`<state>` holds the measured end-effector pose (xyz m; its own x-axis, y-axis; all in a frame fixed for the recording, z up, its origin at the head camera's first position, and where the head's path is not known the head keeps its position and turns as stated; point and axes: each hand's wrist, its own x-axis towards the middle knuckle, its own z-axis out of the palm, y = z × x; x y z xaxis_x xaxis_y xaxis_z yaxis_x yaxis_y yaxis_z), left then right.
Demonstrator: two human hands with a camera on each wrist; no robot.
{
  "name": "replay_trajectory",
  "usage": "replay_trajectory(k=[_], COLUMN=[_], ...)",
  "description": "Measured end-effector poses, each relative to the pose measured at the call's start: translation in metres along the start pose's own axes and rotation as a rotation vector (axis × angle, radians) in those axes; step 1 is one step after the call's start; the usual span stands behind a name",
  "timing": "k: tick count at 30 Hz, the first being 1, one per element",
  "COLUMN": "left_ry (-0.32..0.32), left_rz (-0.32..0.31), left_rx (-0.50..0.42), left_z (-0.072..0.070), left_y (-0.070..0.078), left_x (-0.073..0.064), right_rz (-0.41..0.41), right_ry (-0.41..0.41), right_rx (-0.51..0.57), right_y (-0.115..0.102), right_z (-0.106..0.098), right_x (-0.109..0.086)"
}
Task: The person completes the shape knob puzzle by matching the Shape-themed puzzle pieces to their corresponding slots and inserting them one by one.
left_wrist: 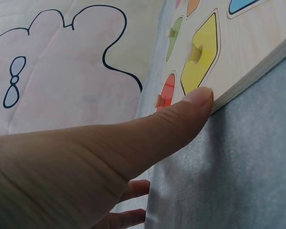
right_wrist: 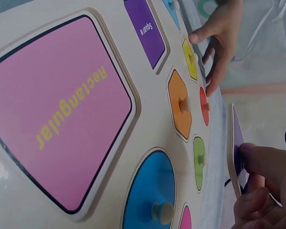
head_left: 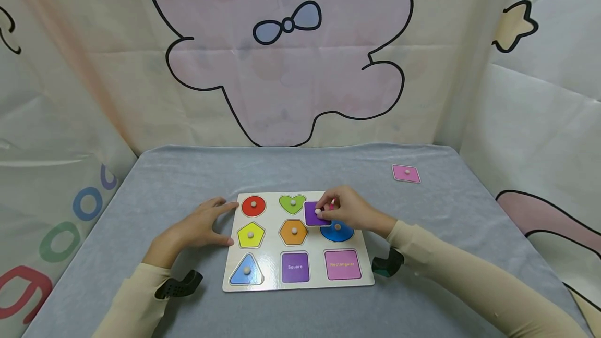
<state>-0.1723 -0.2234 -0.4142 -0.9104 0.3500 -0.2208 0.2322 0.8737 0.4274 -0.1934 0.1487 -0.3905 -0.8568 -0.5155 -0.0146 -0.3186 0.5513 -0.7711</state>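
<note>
Above the upper right of the white puzzle board (head_left: 272,278), my right hand (head_left: 348,209) pinches a purple square puzzle piece (head_left: 311,219) by its white knob. In the right wrist view this piece (right_wrist: 237,138) is raised off the board and tilted edge-on. My left hand (head_left: 194,229) touches the board's left edge, its thumb (left_wrist: 195,100) beside the yellow pentagon piece (left_wrist: 209,43) and its fingers spread. Two recesses in the front row hold no piece: the purple one marked Square (head_left: 295,275) and the pink one marked Rectangular (head_left: 343,272).
A pink rectangle piece (head_left: 400,174) lies on the grey cloth at the back right. Seated in the board are knobbed pieces: red circle (head_left: 248,207), green heart (head_left: 285,203), orange hexagon (head_left: 287,233), blue oval (head_left: 332,235) and blue triangle (head_left: 245,277). Printed curtains surround the table.
</note>
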Motion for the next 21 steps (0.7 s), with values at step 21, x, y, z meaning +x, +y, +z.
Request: replay_trajectory(k=[21], left_ry=[-0.003], left_rz=[-0.008], left_rx=[-0.008], left_z=[0.001], left_y=[-0.002], left_x=[0.002], right_rz=[-0.048], right_ry=[-0.058], right_rx=[0.040], right_y=[-0.006], right_z=[0.016], right_x=[-0.007])
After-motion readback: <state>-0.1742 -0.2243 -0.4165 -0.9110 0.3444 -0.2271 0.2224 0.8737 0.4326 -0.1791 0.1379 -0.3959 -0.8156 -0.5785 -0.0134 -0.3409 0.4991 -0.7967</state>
